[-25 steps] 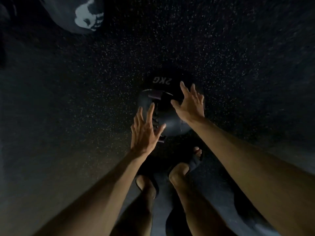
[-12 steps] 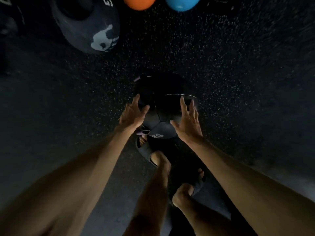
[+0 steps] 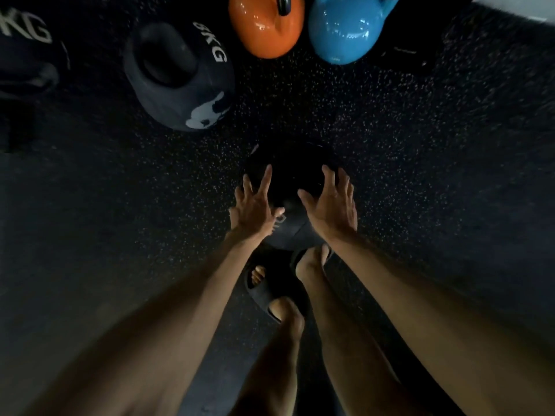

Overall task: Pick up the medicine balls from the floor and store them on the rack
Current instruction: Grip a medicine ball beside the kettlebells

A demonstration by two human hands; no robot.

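Black rubber floor [image 3: 420, 145] flecked with pale specks fills the frame. Just above the centre a black medicine ball [image 3: 291, 172] sits on it, hard to make out in the dim light. The left hand [image 3: 255, 205] and the right hand [image 3: 329, 205] reach down on either side of the ball, palms facing it. Their fingers [image 3: 265, 178] are spread and almost straight, not curled round anything. Whether they touch the ball cannot be told. Below the hands, two feet in black slides [image 3: 270, 286] stand just beside the ball.

In the upper left lies a larger dark ball marked 8KG [image 3: 180, 79], and another KG-marked ball [image 3: 24, 49] is cut by the left edge. Along the top edge stand an orange kettlebell [image 3: 265, 28] and a blue kettlebell [image 3: 342, 31], side by side.
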